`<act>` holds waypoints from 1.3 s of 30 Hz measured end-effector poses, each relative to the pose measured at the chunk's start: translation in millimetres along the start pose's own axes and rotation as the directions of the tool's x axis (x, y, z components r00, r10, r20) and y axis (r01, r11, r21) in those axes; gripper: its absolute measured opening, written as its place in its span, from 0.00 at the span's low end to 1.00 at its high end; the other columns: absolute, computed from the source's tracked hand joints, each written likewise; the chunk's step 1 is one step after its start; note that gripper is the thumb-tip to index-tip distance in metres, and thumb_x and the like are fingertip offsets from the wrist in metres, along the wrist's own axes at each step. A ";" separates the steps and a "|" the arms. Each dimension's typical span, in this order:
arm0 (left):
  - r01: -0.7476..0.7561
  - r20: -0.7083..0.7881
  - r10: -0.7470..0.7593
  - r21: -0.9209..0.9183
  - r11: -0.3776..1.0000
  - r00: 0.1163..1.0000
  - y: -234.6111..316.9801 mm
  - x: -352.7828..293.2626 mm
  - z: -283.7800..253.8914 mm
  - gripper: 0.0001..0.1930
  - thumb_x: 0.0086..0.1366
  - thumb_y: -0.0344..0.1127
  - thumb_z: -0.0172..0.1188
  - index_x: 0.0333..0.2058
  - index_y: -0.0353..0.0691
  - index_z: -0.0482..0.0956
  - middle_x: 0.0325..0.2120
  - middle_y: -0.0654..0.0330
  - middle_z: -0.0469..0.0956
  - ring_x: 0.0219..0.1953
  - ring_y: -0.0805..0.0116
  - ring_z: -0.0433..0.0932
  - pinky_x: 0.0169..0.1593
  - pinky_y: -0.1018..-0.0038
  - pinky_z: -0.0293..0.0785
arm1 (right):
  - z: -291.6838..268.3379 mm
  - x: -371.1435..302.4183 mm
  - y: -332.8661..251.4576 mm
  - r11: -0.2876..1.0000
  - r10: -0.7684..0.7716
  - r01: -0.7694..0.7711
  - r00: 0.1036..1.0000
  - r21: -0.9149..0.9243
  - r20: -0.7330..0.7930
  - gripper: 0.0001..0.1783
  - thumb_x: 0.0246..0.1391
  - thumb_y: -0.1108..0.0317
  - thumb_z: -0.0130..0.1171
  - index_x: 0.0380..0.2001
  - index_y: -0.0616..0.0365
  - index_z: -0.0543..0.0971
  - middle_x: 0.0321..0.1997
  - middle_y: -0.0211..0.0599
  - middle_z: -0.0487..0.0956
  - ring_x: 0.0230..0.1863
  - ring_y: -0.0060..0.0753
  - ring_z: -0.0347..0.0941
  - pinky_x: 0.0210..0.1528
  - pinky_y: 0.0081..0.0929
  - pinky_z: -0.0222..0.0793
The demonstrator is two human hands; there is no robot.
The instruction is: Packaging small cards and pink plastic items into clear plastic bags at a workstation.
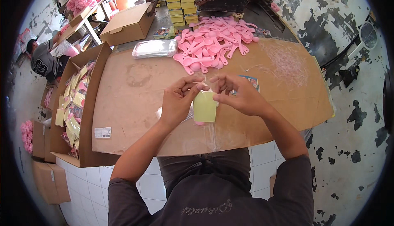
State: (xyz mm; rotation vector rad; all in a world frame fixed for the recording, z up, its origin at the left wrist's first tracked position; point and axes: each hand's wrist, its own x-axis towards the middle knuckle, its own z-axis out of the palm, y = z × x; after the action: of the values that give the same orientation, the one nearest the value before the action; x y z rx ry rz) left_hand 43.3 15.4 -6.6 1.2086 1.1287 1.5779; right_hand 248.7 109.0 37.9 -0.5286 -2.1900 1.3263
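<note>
Just in front of me, my left hand (179, 99) pinches the upper left edge of a small clear plastic bag holding a pale yellow card (205, 109). My right hand (241, 95) is curled at the bag's upper right corner, its thumb against the edge; what lies between its other fingers is hard to make out. A bit of pink (200, 123) peeks out below the card. Under and beside my left hand lie more clear bags (189, 115). Beyond both hands is a heap of pink plastic measuring spoons (213, 41). A printed card (250, 83) lies partly behind my right hand.
An open carton (84, 144) of packed bags stands left of the cardboard-covered table (123, 111). Thin clear strips (287, 63) are piled at right. A stack of clear bags (155, 48), a closed carton (128, 22) and yellow card stacks (180, 6) stand behind. A person (43, 59) sits far left.
</note>
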 end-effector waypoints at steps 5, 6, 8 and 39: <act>0.054 0.020 -0.052 -0.099 0.994 0.998 5.8 -0.3 -8.1 0.16 0.72 0.32 0.60 0.54 0.27 0.77 0.42 0.52 0.85 0.43 0.72 0.84 0.45 0.76 0.82 | -6.3 14.9 22.5 0.978 0.032 -0.053 0.994 0.203 0.104 0.12 0.63 0.72 0.61 0.47 0.67 0.80 0.37 0.30 0.80 0.39 0.18 0.75 0.43 0.19 0.72; 0.112 0.047 -0.108 -0.078 0.991 0.993 5.9 -1.1 -9.8 0.16 0.72 0.32 0.60 0.53 0.28 0.77 0.42 0.52 0.85 0.43 0.72 0.84 0.45 0.76 0.83 | -7.0 14.6 25.2 0.974 0.050 -0.067 0.995 0.218 0.082 0.11 0.63 0.72 0.61 0.47 0.67 0.80 0.38 0.30 0.80 0.39 0.18 0.76 0.44 0.20 0.73; 0.174 0.072 -0.170 -0.058 0.983 0.983 5.3 -2.0 -10.2 0.16 0.72 0.33 0.61 0.53 0.29 0.78 0.43 0.53 0.85 0.43 0.73 0.84 0.45 0.76 0.83 | -5.2 13.5 27.6 0.968 0.072 -0.085 0.996 0.235 0.061 0.11 0.63 0.73 0.61 0.46 0.67 0.80 0.39 0.30 0.81 0.39 0.18 0.76 0.45 0.21 0.74; 0.138 -0.005 -0.138 0.047 0.989 0.990 -10.4 -0.4 -11.7 0.12 0.70 0.29 0.63 0.49 0.30 0.82 0.44 0.55 0.84 0.42 0.71 0.83 0.45 0.73 0.83 | -7.8 7.5 52.7 0.938 0.072 -0.097 0.993 0.332 0.089 0.22 0.58 0.76 0.66 0.56 0.63 0.76 0.44 0.32 0.81 0.44 0.20 0.77 0.48 0.20 0.72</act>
State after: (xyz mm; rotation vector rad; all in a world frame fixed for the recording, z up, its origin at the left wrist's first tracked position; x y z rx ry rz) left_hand 32.9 15.7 -18.4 1.1342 1.2302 1.4552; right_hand 250.7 142.1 -4.5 -0.4491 -1.9553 1.7480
